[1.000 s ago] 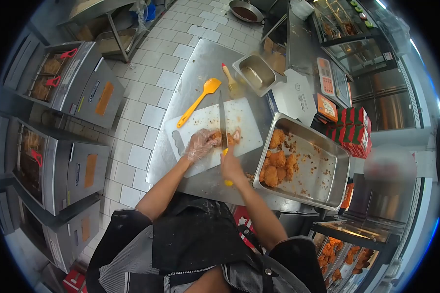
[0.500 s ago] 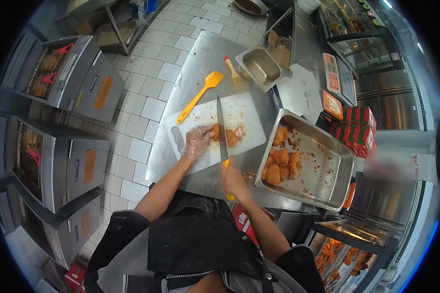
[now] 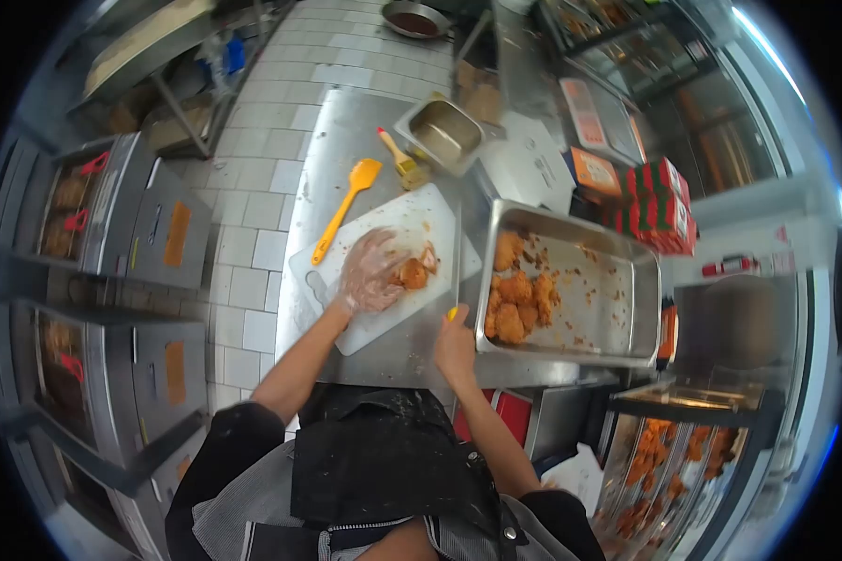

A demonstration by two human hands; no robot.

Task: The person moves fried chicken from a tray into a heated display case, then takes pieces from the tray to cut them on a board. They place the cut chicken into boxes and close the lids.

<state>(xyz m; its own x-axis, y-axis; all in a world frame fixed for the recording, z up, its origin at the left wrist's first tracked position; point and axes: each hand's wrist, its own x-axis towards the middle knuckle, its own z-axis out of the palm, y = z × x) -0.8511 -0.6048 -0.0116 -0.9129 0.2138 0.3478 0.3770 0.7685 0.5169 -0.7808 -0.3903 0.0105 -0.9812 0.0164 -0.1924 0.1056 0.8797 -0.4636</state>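
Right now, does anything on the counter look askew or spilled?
The board lies askew on the counter, one corner close to the front edge, while the left hand holds chicken on it. Crumbs lie loose across the tray floor. Nothing looks damaged.

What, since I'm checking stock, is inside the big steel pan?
Breaded fried pieces heaped at the end of the steel pan nearest the right hand, crumbs scattered over the rest. Anything beneath the heap is covered.
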